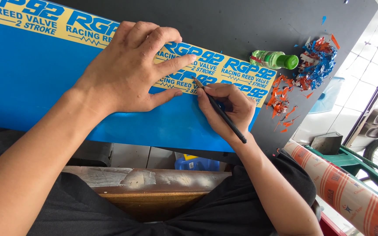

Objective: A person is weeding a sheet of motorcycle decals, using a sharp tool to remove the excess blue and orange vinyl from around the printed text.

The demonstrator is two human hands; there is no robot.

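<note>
**Sticker sheet under both hands, blade on lettering**

Sticker sheet [44, 74]: blue vinyl with a yellow printed strip [224, 72] running along its far edge, flat on a dark board [241, 22]. Pressed down by left hand [127, 70], palm flat, fingers spread, index finger stretched along the yellow strip toward the blade tip. No object enclosed by that hand; open and bearing on the sheet only.

Right hand [228, 109] closed round a thin black craft knife [219, 109], pen-style, thumb and fingers pinching the shaft near the front. Tip touching the yellow strip just beyond the left index fingertip; handle end angled back past the wrist. Heel of the hand resting on the blue area just beneath the strip.

Beyond the grip, further along the board: small green bottle [274, 60] lying on its side, just past the strip's end. Beside it, well clear of the knife, a heap of blue and white offcuts [318, 61]; nearer the grip, scattered orange offcuts [281, 102].

Behind the right forearm, off the board: roll of orange-patterned material [346, 192].
</note>
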